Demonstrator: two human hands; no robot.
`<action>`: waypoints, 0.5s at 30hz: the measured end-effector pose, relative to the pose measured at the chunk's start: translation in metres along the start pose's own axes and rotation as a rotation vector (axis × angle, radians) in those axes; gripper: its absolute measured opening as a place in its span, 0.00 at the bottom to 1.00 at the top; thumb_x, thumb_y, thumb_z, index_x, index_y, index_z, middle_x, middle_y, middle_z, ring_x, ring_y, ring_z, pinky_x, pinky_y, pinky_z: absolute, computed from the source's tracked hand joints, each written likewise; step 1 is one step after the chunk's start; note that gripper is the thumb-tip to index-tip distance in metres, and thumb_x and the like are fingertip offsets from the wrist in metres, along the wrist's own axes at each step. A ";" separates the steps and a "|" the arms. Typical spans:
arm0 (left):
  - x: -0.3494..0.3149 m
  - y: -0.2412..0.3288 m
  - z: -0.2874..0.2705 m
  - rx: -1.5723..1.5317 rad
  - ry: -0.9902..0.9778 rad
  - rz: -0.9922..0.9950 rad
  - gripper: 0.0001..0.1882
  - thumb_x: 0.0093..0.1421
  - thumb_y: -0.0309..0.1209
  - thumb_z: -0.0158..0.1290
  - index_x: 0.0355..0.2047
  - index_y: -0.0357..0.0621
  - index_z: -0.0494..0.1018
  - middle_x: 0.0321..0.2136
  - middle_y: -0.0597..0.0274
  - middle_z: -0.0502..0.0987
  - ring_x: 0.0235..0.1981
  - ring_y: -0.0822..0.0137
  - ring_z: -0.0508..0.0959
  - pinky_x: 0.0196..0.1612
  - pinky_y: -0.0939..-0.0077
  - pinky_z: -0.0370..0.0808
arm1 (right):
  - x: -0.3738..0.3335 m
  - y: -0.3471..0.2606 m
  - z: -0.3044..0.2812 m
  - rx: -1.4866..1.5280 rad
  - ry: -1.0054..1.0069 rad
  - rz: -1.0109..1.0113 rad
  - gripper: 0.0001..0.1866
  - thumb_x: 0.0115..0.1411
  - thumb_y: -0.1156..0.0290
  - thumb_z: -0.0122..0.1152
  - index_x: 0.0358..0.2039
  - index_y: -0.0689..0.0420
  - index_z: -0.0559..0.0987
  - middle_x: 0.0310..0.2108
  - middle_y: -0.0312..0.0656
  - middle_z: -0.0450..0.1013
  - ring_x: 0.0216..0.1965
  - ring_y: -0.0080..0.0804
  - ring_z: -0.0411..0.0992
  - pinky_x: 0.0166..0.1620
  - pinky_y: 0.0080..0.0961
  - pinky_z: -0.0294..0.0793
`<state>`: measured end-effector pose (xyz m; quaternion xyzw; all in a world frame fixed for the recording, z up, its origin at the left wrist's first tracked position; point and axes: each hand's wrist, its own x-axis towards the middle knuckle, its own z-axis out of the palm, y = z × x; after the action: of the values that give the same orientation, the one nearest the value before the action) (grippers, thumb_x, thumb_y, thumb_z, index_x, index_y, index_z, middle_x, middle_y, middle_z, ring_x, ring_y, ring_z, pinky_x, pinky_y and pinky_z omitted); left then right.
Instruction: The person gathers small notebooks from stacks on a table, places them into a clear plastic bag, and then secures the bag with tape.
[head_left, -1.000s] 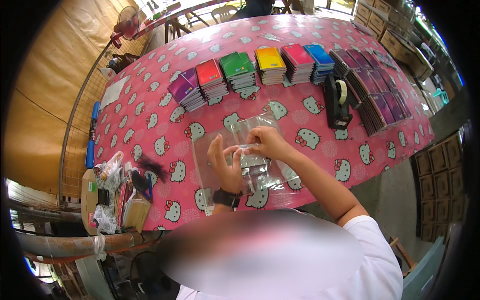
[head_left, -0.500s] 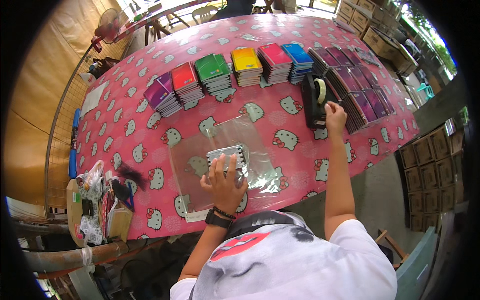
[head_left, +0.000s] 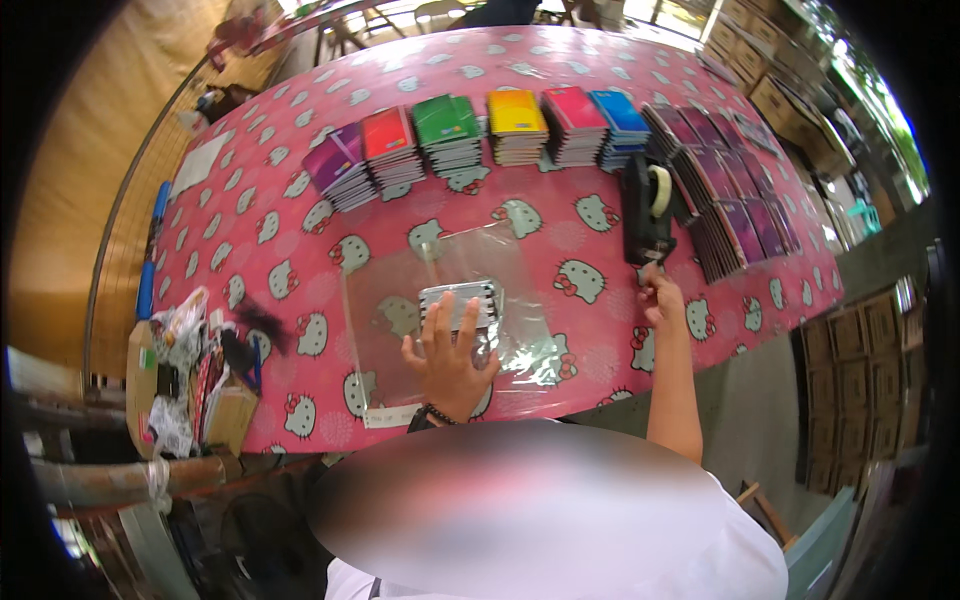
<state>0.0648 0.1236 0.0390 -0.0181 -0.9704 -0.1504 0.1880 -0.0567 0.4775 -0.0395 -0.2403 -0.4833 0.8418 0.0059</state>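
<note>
Flat on a small stack of spiral-bound notebooks (head_left: 470, 296), silvery-looking on top, rests my left hand (head_left: 450, 355) with its fingers spread. The stack lies on a clear plastic sheet or bag (head_left: 390, 350), spread out over the pink table. My right hand (head_left: 660, 298) is at the near end of a black tape dispenser (head_left: 640, 205), thumb and fingertips pinched together on the tape. The strip itself barely shows. A pale tape roll (head_left: 660, 190) sits in the dispenser.
Stacks of purple, red, green, yellow (head_left: 518, 112), pink and blue notebooks form a row at the back. Dark purple notebooks (head_left: 735, 225) are stacked at the right. At the left edge stands a box (head_left: 143, 385) of wrappings and tools. Cartons (head_left: 850, 380) stand right of the table.
My right hand has come from beside the tape roll toward me, to the dispenser's near end. The left hand stays on the notebooks. The view has shifted slightly.
</note>
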 end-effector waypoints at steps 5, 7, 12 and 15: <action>-0.001 -0.004 -0.006 -0.040 -0.031 -0.057 0.43 0.39 0.45 0.60 0.59 0.69 0.57 0.63 0.54 0.47 0.64 0.53 0.45 0.55 0.37 0.45 | -0.061 0.000 0.178 -0.684 -0.894 -0.063 0.07 0.55 0.69 0.57 0.25 0.58 0.73 0.19 0.28 0.65 0.20 0.17 0.60 0.22 0.18 0.59; -0.001 -0.004 -0.010 -0.045 -0.037 -0.055 0.43 0.39 0.44 0.61 0.59 0.70 0.58 0.63 0.53 0.46 0.64 0.52 0.44 0.55 0.37 0.45 | -0.074 -0.009 0.235 -0.857 -1.313 -0.314 0.10 0.55 0.68 0.57 0.22 0.60 0.73 0.17 0.32 0.63 0.19 0.20 0.60 0.22 0.22 0.59; -0.001 -0.006 -0.013 -0.024 -0.048 -0.079 0.44 0.38 0.44 0.62 0.58 0.70 0.58 0.63 0.51 0.45 0.64 0.50 0.43 0.55 0.36 0.44 | -0.083 -0.004 0.324 -1.512 -1.708 -0.475 0.18 0.46 0.59 0.65 0.19 0.63 0.74 0.15 0.39 0.66 0.18 0.28 0.65 0.23 0.26 0.63; 0.004 0.000 -0.019 -0.049 -0.078 -0.071 0.44 0.38 0.45 0.61 0.59 0.70 0.57 0.63 0.50 0.46 0.64 0.49 0.42 0.56 0.35 0.41 | -0.061 0.014 0.325 -1.788 -1.611 -0.502 0.23 0.39 0.53 0.70 0.17 0.62 0.74 0.15 0.42 0.69 0.19 0.33 0.68 0.24 0.29 0.65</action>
<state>0.0675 0.1181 0.0570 0.0058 -0.9731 -0.1798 0.1441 -0.1329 0.1920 0.1089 0.5282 -0.7886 0.0981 -0.2992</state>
